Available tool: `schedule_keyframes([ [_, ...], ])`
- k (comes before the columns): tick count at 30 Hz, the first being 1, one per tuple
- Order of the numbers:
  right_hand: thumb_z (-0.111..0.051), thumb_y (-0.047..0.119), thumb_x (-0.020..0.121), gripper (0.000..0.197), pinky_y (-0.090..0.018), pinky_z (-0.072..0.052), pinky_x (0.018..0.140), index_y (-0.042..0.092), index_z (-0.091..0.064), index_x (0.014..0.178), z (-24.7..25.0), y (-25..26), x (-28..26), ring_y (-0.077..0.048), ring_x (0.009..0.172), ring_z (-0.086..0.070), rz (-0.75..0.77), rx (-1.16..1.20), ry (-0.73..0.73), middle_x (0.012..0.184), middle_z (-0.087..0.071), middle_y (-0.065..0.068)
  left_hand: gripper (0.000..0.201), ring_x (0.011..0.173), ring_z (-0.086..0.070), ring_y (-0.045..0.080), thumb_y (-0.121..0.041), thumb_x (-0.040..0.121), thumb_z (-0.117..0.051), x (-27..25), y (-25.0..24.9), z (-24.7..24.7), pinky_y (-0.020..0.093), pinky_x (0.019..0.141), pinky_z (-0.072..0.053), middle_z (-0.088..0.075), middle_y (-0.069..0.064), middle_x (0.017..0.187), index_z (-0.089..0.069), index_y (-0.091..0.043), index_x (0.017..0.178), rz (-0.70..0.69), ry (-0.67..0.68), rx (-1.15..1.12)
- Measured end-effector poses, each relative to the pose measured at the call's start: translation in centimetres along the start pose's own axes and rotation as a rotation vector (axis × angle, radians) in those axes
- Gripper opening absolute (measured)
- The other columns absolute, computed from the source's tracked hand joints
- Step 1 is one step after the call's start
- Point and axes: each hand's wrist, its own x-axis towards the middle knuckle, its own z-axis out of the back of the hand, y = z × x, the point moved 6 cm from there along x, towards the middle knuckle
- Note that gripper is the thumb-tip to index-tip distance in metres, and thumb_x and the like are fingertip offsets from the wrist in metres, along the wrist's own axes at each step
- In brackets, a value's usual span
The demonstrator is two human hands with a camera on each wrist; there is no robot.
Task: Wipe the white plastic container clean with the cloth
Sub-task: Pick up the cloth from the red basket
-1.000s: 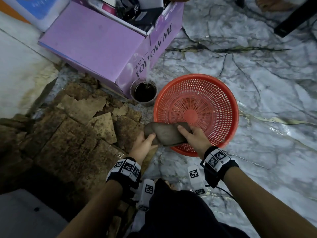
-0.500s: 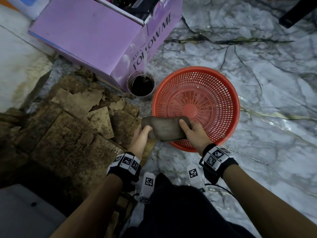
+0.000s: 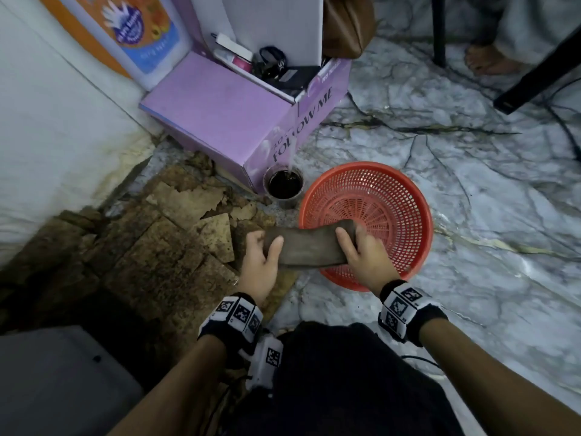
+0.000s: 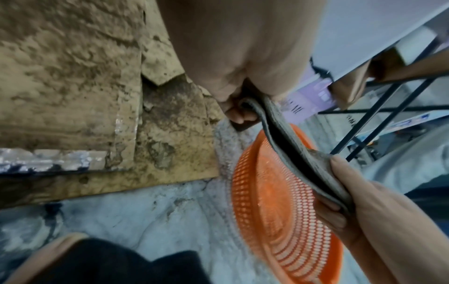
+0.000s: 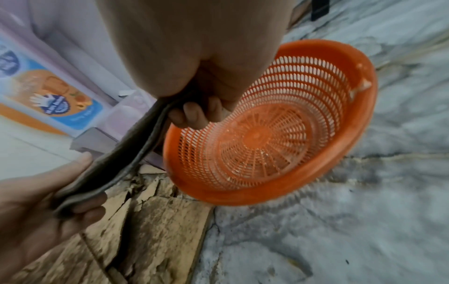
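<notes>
Preparation, I judged: my left hand [image 3: 262,262] and right hand [image 3: 361,256] each pinched one end of the folded grey-brown cloth [image 3: 306,248] over the round orange plastic basket's [image 3: 418,215] near rim. No white container was visible; finding it came next.

The cloth [image 3: 306,247] is a dull grey-brown, folded double into a flat oblong band, stretched level between the left hand [image 3: 261,265] and the right hand [image 3: 366,259], each pinching one end. It hangs above the near rim of the orange basket [image 3: 405,196].
</notes>
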Motion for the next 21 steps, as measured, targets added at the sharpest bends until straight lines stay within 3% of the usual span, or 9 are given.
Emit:
schedule_keyframes([
  [2,-0.046,0.042,0.105,0.032,-0.031,-0.046,0.066,0.013,-0.053,0.093,1.1,2.3,-0.5,-0.017,0.076,-0.063,0.092,0.018,-0.007,0.079,-0.062,-0.001,0.049,0.132,-0.046,0.010,-0.024,0.106,-0.055,-1.0,-1.9,1.0,0.024,0.100,-0.042,-0.045,-0.005,0.137,-0.033,-0.008,0.147,0.020,-0.012,-0.068],
  [4,-0.047,0.041,0.105,0.026,-0.021,-0.046,0.065,0.021,-0.054,0.092,2.2,4.9,-1.2,-0.008,0.074,-0.064,0.170,0.024,-0.003,0.079,-0.064,0.004,0.062,0.137,-0.035,0.005,-0.025,0.105,-0.056,-1.8,-3.4,2.3,0.021,0.104,-0.038,-0.038,-0.005,0.143,-0.028,-0.006,0.157,0.010,-0.015,-0.098],
  [6,-0.048,0.038,0.105,0.022,-0.016,-0.043,0.062,0.030,-0.049,0.085,3.3,7.8,-2.0,-0.002,0.070,-0.062,0.247,0.010,-0.012,0.074,-0.061,0.009,0.059,0.140,-0.046,0.013,-0.031,0.104,-0.060,-2.8,-5.2,4.2,0.026,0.109,-0.042,-0.050,0.001,0.148,-0.040,-0.002,0.152,-0.044,-0.058,-0.068],
  [8,-0.050,0.036,0.105,0.026,-0.016,-0.040,0.059,0.033,-0.045,0.080,4.4,10.8,-2.8,-0.001,0.064,-0.058,0.320,-0.028,-0.030,0.068,-0.056,0.012,0.050,0.132,-0.059,0.022,-0.033,0.103,-0.061,-3.9,-6.9,6.1,0.037,0.111,-0.047,-0.064,0.008,0.138,-0.053,-0.001,0.141,-0.090,-0.073,-0.076],
  [11,-0.052,0.036,0.104,0.033,-0.018,-0.035,0.053,0.029,-0.043,0.072,5.7,15.2,-4.2,-0.005,0.055,-0.051,0.420,-0.055,-0.046,0.059,-0.048,0.010,0.045,0.121,-0.066,0.017,-0.043,0.102,-0.059,-6.6,-9.4,8.9,0.041,0.106,-0.052,-0.069,0.004,0.128,-0.058,-0.008,0.131,-0.147,-0.113,-0.108],
  [13,-0.052,0.038,0.103,0.043,-0.021,-0.030,0.051,0.020,-0.040,0.067,6.5,18.4,-5.5,-0.011,0.051,-0.045,0.478,-0.079,-0.062,0.055,-0.041,0.006,0.047,0.118,-0.064,0.008,-0.052,0.101,-0.056,-8.8,-11.2,10.8,0.035,0.104,-0.052,-0.067,-0.005,0.128,-0.057,-0.018,0.133,-0.182,-0.122,-0.122],
  [15,-0.053,0.035,0.103,0.047,-0.020,-0.029,0.051,0.021,-0.033,0.063,7.1,22.0,-7.0,-0.010,0.051,-0.044,0.555,-0.104,-0.065,0.053,-0.034,0.009,0.018,0.111,-0.060,-0.005,-0.043,0.106,-0.052,-11.4,-13.1,12.9,0.021,0.097,-0.049,-0.061,-0.020,0.120,-0.055,-0.036,0.122,-0.198,-0.150,-0.139],
  [16,-0.053,0.033,0.103,0.048,-0.019,-0.030,0.052,0.021,-0.031,0.062,7.4,23.9,-7.9,-0.009,0.051,-0.045,0.590,-0.121,-0.053,0.053,-0.031,0.009,0.012,0.110,-0.060,-0.006,-0.041,0.107,-0.051,-12.8,-13.9,14.1,0.020,0.095,-0.048,-0.059,-0.024,0.117,-0.052,-0.040,0.118,-0.220,-0.172,-0.134],
  [21,-0.047,0.041,0.103,0.051,-0.022,-0.026,0.051,0.015,-0.031,0.062,7.9,32.8,-12.3,-0.012,0.049,-0.040,0.774,-0.218,0.006,0.053,-0.027,0.003,0.031,0.117,-0.063,0.007,-0.045,0.106,-0.049,-19.2,-16.9,20.2,0.039,0.104,-0.053,-0.064,-0.007,0.128,-0.052,-0.026,0.131,-0.351,-0.259,-0.180],
])
